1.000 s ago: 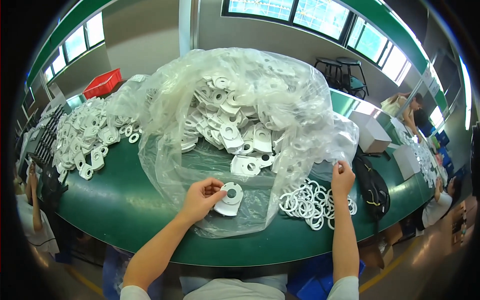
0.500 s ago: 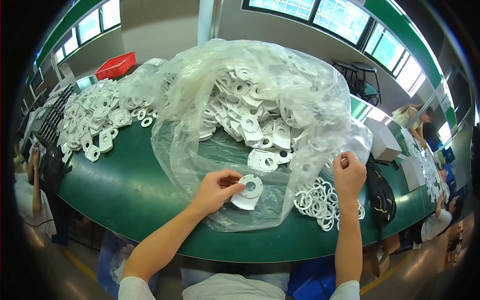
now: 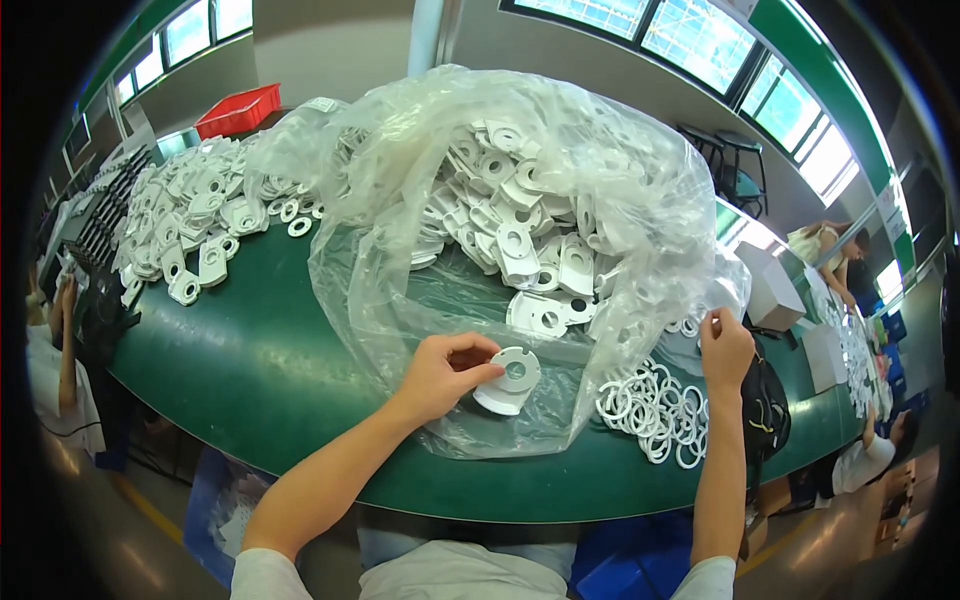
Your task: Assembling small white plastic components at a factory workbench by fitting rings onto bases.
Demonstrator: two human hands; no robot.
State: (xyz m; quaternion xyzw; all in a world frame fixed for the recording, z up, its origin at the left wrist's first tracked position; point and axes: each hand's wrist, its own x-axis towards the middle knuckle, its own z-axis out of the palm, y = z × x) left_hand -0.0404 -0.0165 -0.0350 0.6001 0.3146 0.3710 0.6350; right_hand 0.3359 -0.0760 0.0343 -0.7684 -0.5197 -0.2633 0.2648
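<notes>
My left hand pinches a white plastic part, a flat piece with a round ring-shaped face and a hole, between thumb and fingers above the front of a clear plastic bag. Inside the bag's open mouth lies a heap of similar white parts. My right hand is closed, fingertips together, at the bag's right side; anything in its fingers is too small to make out. Just left of my right forearm, a pile of thin white rings rests on the green table.
More white parts are heaped at the left, with a red basket behind. Right of my right hand are a black bag and white boxes. Co-workers sit at both sides. A blue bin stands below the table edge.
My right hand has moved slightly right, away from the ring pile. My left hand and its white part have shifted a little right in view, as has the whole scene.
</notes>
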